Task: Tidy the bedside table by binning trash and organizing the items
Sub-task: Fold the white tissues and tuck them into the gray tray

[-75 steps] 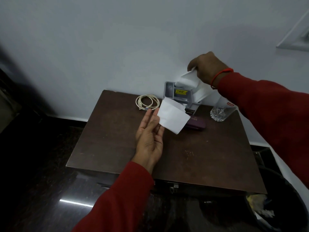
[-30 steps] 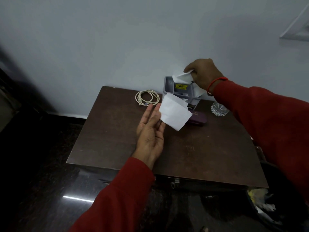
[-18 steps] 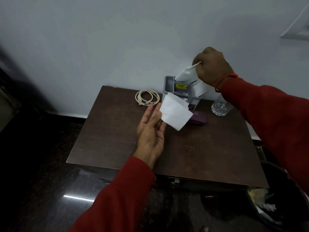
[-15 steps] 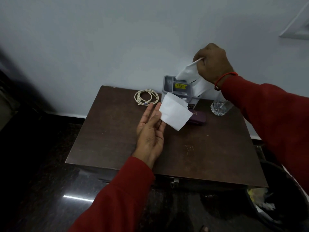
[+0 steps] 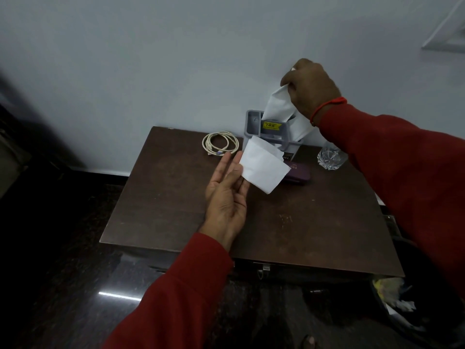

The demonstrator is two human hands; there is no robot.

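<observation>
My left hand (image 5: 227, 195) hovers palm-up over the brown bedside table (image 5: 176, 205), with a folded white tissue (image 5: 263, 166) held between its straight fingers. My right hand (image 5: 310, 86) is raised by the wall and grips the top of another white tissue (image 5: 279, 107), whose lower end hangs into the grey organizer box (image 5: 254, 124) at the back of the table. A coiled white cable (image 5: 220, 146) lies to the left of the box. A purple case (image 5: 298, 173) lies in front of it, partly hidden by the folded tissue.
A clear glass (image 5: 329, 158) stands at the table's back right, partly behind my right sleeve. A black bin (image 5: 412, 321) holding paper trash sits on the floor at the lower right. The dark glossy floor spreads to the left.
My right hand dipped to the organizer box, then rose again, drawing the white tissue upward. My left hand with the folded tissue stayed in place.
</observation>
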